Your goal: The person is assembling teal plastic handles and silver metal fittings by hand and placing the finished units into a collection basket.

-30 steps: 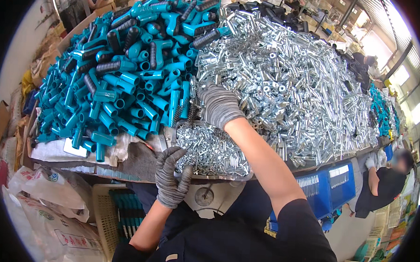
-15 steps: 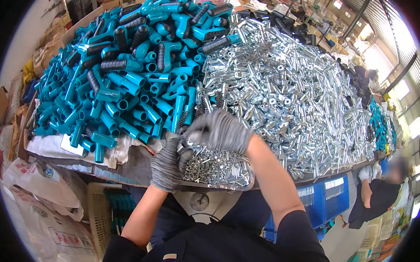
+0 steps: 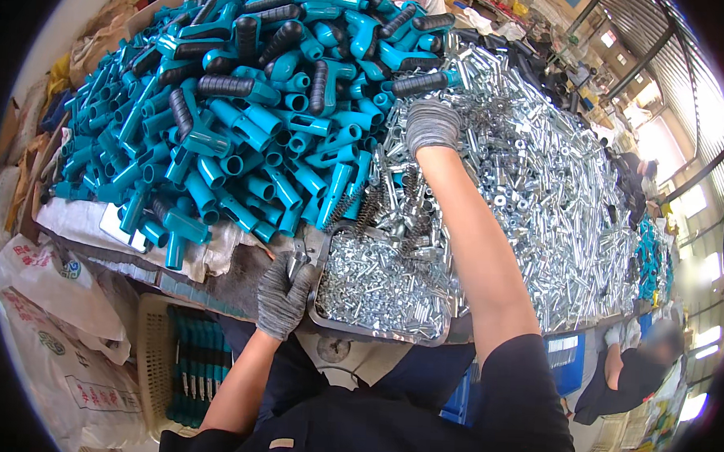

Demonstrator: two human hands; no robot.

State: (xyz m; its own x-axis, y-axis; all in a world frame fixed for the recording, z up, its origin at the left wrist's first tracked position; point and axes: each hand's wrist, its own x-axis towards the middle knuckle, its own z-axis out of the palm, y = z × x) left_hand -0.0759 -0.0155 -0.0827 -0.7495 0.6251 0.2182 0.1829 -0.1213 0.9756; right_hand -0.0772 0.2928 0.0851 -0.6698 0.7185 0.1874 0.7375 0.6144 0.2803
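Note:
My left hand [image 3: 283, 302], in a grey knitted glove, is closed round a small metal part [image 3: 297, 261] whose top pokes out past the fingers. Just right of it stands a tray [image 3: 316, 314] of small shiny pins and screws. My right hand [image 3: 433, 126], gloved alike, is stretched far forward at the border between the silvery metal parts [image 3: 525, 193] and the heaped teal tool housings [image 3: 245, 124]. Its fingers point away and are hidden behind the back of the hand. Dark coil springs [image 3: 368, 206] lie behind the tray.
A cream plastic basket [image 3: 151, 354] with several teal tools stands low at the left, beside white plastic bags [image 3: 68, 294]. Blue bins [image 3: 564, 364] sit below the table edge at the right. Another person [image 3: 635, 363] works at the far right.
My right hand has left my left hand and swung forward to the far metal pile, uncovering the tray. My left hand has shifted slightly down and left, still holding the metal part.

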